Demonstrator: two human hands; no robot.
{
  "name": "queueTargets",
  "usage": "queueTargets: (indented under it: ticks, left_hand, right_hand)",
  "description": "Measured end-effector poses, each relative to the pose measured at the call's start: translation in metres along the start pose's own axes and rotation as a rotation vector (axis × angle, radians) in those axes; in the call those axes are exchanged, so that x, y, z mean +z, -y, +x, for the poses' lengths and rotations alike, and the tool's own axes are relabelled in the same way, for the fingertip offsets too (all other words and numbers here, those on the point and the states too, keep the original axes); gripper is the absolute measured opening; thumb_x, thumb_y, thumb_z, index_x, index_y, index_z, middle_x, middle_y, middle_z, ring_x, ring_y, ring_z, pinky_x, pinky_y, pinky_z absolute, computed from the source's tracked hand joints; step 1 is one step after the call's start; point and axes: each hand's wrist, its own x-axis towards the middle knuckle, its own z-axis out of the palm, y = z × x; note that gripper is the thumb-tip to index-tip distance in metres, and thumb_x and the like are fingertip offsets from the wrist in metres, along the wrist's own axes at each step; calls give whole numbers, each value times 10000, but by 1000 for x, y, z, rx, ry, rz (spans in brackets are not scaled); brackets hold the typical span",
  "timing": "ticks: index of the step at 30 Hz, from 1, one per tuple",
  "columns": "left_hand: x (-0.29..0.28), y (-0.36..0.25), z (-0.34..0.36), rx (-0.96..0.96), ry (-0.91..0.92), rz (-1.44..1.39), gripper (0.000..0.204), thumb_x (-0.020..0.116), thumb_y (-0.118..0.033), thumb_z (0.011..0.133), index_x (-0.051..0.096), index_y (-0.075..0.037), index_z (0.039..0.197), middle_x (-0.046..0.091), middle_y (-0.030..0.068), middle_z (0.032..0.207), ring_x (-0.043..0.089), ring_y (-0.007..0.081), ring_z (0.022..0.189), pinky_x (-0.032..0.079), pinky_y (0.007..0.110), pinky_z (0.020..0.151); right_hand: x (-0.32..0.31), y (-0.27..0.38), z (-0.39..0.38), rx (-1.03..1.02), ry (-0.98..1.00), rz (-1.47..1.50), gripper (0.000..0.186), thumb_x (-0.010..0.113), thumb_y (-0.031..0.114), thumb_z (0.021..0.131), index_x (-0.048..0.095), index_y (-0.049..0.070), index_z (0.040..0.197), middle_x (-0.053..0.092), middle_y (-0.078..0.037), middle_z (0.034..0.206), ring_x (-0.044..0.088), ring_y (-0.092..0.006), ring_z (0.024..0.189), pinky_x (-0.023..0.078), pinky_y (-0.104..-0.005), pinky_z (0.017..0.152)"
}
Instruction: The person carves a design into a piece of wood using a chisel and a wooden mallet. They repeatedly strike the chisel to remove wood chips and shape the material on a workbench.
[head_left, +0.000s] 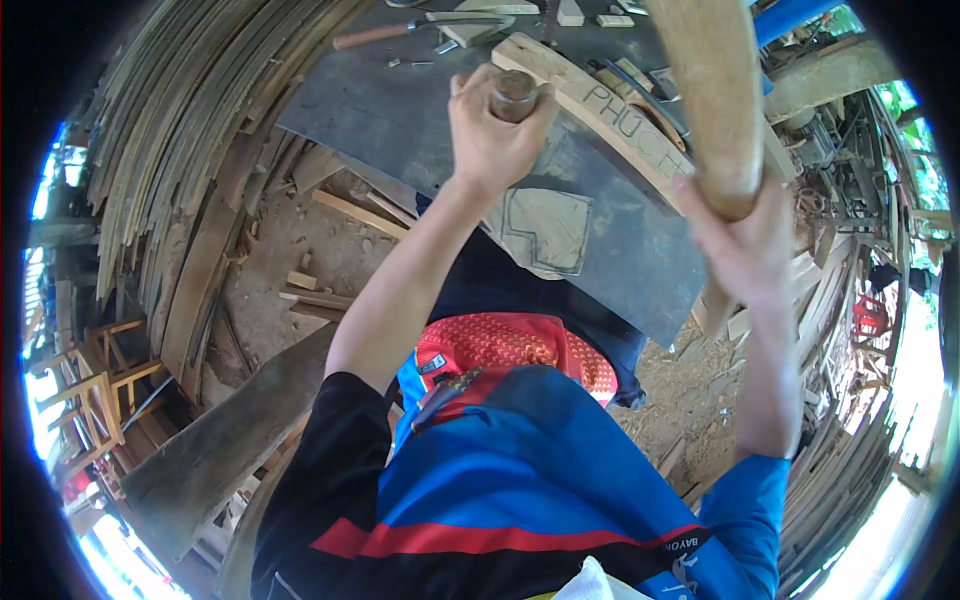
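Note:
A chisel stands upright in my left hand (490, 145), with the fingers wrapped round it. Only the round, banded butt of the chisel handle (514, 92) shows; my fist hides its blade. Beneath and beside that hand lies a long, slightly curved pale wooden board (563, 80) with lettering marked along it. My right hand (750, 238), a little blurred, grips a thick wooden mallet (720, 95). The mallet is raised over the board's right end, apart from the chisel, and its top runs out of view.
The board rests on a dark table (385, 110). A flat pale piece with a drawn outline (546, 230) lies nearer me. A wooden-handled tool (375, 37) and several others lie at the far side. Stacked planks (165, 130) stand left; offcuts (360, 212) litter the floor.

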Motion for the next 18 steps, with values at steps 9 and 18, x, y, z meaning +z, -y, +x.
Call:
queueTargets:
  ticks: [9,18]
  left_hand:
    - [2,-2,3,-171,126,-425,151,727,-49,901,658,-15,771,621,13,635,564,84,535,404,240,525]
    - [9,0,17,-293,113,-322,182,705,-96,907,640,-41,746,607,-1,599,544,81,499,387,272,474]
  right_hand:
    - [153,-71,-41,567,121,1200,194,723,116,906,576,-11,905,594,-88,660,595,-192,494,497,-350,463]
    - [179,-72,-35,474,164,1233,151,669,78,926,562,-26,906,600,-92,676,600,-180,499,506,-342,458]
